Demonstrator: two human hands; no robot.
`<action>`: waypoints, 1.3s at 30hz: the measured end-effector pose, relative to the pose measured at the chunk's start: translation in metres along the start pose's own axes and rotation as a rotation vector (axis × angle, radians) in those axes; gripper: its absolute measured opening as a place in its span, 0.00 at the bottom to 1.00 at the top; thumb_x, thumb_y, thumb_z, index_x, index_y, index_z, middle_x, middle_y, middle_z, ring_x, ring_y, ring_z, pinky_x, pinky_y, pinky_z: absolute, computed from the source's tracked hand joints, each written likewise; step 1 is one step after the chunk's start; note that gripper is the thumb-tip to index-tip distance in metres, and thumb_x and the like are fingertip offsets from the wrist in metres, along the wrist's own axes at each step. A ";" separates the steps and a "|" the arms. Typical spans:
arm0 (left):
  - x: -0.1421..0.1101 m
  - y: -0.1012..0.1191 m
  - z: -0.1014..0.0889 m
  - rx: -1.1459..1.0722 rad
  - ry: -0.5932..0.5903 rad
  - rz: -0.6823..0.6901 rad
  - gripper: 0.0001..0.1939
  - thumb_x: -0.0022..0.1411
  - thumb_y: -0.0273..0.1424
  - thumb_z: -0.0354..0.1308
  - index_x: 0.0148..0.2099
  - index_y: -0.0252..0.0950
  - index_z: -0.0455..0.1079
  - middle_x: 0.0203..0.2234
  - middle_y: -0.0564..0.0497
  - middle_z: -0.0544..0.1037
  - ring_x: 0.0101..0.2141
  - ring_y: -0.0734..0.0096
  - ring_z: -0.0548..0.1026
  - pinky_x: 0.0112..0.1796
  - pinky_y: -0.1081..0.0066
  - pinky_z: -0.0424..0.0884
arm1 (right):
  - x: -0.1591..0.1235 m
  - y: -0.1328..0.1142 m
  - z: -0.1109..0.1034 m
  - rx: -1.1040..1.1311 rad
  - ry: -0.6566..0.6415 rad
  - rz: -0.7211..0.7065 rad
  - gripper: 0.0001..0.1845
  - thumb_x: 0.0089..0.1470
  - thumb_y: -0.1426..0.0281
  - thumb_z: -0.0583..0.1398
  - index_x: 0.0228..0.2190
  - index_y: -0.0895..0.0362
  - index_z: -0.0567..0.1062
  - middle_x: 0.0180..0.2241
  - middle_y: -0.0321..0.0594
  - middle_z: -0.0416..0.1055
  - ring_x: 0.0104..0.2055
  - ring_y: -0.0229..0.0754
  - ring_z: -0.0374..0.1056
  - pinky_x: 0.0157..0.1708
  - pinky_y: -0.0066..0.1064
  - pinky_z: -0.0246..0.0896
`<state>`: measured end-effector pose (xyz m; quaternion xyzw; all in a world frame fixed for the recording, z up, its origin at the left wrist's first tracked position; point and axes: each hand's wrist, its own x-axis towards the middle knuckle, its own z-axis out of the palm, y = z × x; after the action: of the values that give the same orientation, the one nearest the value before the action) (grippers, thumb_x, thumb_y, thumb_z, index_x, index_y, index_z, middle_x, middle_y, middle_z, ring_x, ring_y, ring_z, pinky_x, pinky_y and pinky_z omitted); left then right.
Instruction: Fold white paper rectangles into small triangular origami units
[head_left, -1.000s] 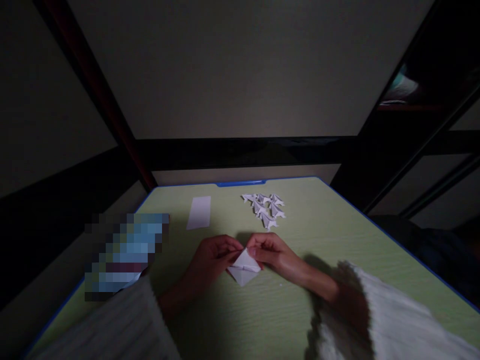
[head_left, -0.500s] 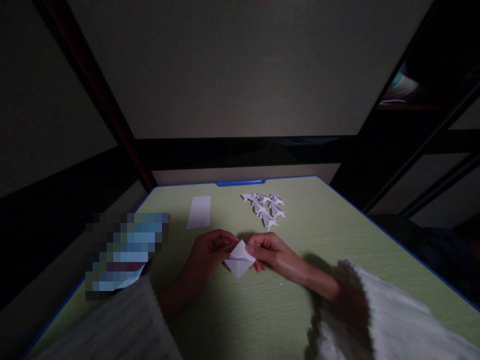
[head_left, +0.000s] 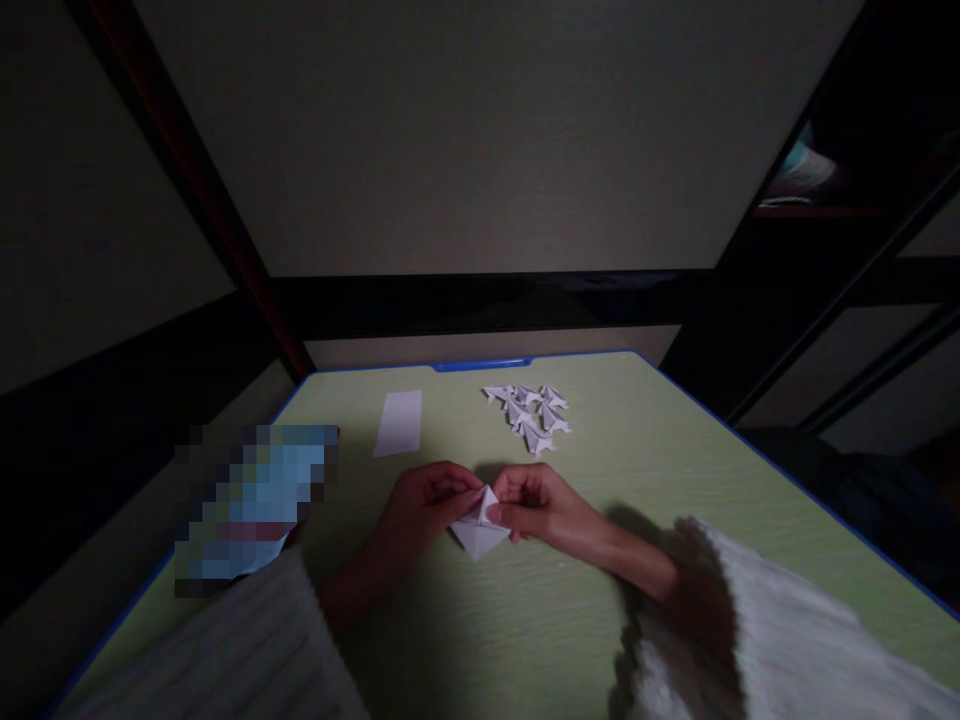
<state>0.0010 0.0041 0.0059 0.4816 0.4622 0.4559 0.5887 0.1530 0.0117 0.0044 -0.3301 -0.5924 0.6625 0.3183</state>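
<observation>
A small white folded paper piece [head_left: 478, 528], diamond-shaped with a point toward me, is held just above the green table [head_left: 570, 620]. My left hand [head_left: 420, 510] pinches its upper left edge. My right hand [head_left: 536, 505] pinches its upper right edge, with the thumb pressed on the top flap. Both wrists rest low over the table, and both arms wear white knitted sleeves.
A pile of several small folded white paper figures [head_left: 531, 412] lies at the far middle of the table. A flat white paper rectangle [head_left: 399, 422] lies to its left. A blurred blue object [head_left: 251, 505] sits at the left edge. Dark frame bars stand behind the table.
The paper piece has shifted slightly left and farther from me, and its top flap has been pressed down. Both hands have closed in a little tighter around it.
</observation>
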 end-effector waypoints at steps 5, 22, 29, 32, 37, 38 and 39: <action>0.000 -0.002 -0.001 0.058 -0.045 0.003 0.06 0.37 0.26 0.61 0.23 0.32 0.68 0.15 0.55 0.73 0.18 0.79 0.69 0.20 0.80 0.61 | 0.001 0.001 -0.001 -0.007 0.011 -0.011 0.11 0.37 0.69 0.62 0.18 0.61 0.64 0.11 0.26 0.60 0.12 0.25 0.53 0.11 0.18 0.44; -0.003 -0.002 0.003 0.159 -0.060 0.043 0.08 0.45 0.31 0.56 0.21 0.32 0.64 0.13 0.58 0.67 0.16 0.80 0.64 0.18 0.80 0.59 | -0.001 0.001 0.002 -0.060 0.067 -0.017 0.14 0.40 0.63 0.60 0.20 0.62 0.65 0.13 0.28 0.60 0.14 0.25 0.55 0.12 0.18 0.46; -0.003 -0.006 0.000 0.240 -0.119 0.056 0.08 0.47 0.32 0.55 0.24 0.31 0.66 0.16 0.54 0.71 0.18 0.77 0.67 0.19 0.79 0.62 | 0.001 0.005 0.000 -0.014 0.088 -0.061 0.15 0.41 0.61 0.59 0.21 0.61 0.64 0.14 0.29 0.62 0.14 0.27 0.57 0.14 0.19 0.51; -0.003 -0.006 0.000 0.257 -0.095 0.043 0.08 0.47 0.31 0.54 0.22 0.31 0.66 0.15 0.53 0.71 0.18 0.76 0.67 0.19 0.78 0.62 | 0.001 0.006 0.000 -0.028 0.083 -0.063 0.14 0.42 0.62 0.59 0.21 0.61 0.64 0.14 0.30 0.62 0.14 0.27 0.56 0.14 0.20 0.51; -0.006 -0.003 0.002 0.279 -0.132 0.044 0.09 0.47 0.31 0.53 0.20 0.32 0.65 0.14 0.54 0.70 0.17 0.77 0.66 0.19 0.78 0.61 | -0.002 0.003 0.002 -0.075 0.045 -0.050 0.15 0.44 0.61 0.57 0.20 0.59 0.62 0.15 0.30 0.59 0.15 0.28 0.55 0.14 0.21 0.49; -0.008 -0.002 0.003 0.298 -0.151 0.045 0.09 0.47 0.32 0.53 0.20 0.32 0.65 0.13 0.55 0.69 0.17 0.77 0.66 0.19 0.78 0.60 | -0.003 0.002 0.002 -0.109 0.038 -0.061 0.15 0.44 0.61 0.57 0.20 0.59 0.61 0.15 0.29 0.58 0.15 0.28 0.53 0.14 0.21 0.47; -0.009 -0.001 0.004 0.324 -0.169 0.050 0.09 0.47 0.31 0.53 0.20 0.32 0.65 0.13 0.55 0.68 0.17 0.78 0.65 0.18 0.79 0.59 | -0.004 0.002 0.003 -0.161 0.034 -0.081 0.15 0.45 0.61 0.56 0.19 0.59 0.61 0.15 0.29 0.56 0.15 0.27 0.51 0.14 0.20 0.45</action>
<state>0.0036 -0.0052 0.0062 0.6181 0.4664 0.3478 0.5286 0.1530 0.0067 0.0033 -0.3415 -0.6511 0.5936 0.3273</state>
